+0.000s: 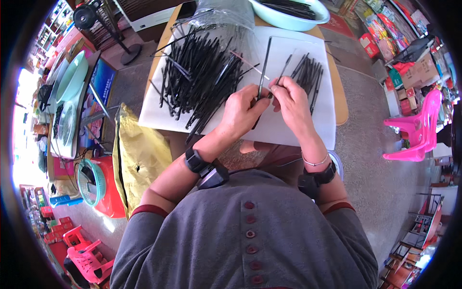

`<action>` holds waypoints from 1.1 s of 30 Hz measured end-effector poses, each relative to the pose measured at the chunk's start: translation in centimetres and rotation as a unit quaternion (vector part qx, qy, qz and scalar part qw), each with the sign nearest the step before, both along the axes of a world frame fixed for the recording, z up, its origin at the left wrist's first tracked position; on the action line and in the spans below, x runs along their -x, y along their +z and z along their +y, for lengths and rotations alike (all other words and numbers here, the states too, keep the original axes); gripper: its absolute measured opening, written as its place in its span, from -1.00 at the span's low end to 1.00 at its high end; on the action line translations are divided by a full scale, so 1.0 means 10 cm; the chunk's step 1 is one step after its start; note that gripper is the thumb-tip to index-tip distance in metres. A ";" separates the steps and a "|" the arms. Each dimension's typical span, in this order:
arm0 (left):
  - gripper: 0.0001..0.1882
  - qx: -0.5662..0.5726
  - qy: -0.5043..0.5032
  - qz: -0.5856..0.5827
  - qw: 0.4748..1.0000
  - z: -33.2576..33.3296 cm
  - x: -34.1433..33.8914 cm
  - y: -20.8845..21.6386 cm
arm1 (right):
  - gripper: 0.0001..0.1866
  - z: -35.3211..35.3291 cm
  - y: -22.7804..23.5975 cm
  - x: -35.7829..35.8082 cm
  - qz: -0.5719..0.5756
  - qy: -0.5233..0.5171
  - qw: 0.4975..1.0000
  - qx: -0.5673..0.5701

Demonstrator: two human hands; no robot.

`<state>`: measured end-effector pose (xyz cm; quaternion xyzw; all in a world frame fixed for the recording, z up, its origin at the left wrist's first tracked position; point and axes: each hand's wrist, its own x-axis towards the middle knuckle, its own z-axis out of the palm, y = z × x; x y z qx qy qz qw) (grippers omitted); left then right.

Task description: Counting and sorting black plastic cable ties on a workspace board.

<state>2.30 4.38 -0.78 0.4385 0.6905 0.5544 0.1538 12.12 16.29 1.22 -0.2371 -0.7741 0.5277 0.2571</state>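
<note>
At the table, over a white sheet, the two hands are close together, fingertips nearly meeting. The left hand is closed on a long black strip, pinched between thumb and forefinger and rising upright above the grip. The right hand has its thumb and fingers drawn in beside it; whether they grip anything cannot be told. A second strip shows just beyond the right fingertips.

Containers: a pale blue basin at the far edge of the table contains further black strips. A clear plastic bag lies beside it, next to a large loose pile of strips on the sheet. A smaller bundle lies to the right of the hands. On the floor side at left, a turquoise basket contains a dark item, its kind not discernible. A yellow sack stands near it; its contents are not visible.

The pale blue basin is cut off by the upper edge. The fingers hide the point where the held strip is gripped.
</note>
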 end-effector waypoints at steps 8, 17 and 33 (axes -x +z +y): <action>-0.70 0.087 -0.106 0.062 0.989 -0.07 -0.02 0.14 | -0.83 0.09 0.07 -0.12 0.043 0.033 0.991 0.125; -0.70 0.076 -0.031 0.391 0.917 -0.42 0.25 -0.01 | -0.76 0.93 -0.02 -0.23 -0.128 -0.148 0.974 -0.112; -0.67 0.053 0.057 0.401 0.913 -0.50 0.43 -0.07 | -0.76 0.20 0.09 0.65 -0.122 -0.015 0.924 -0.362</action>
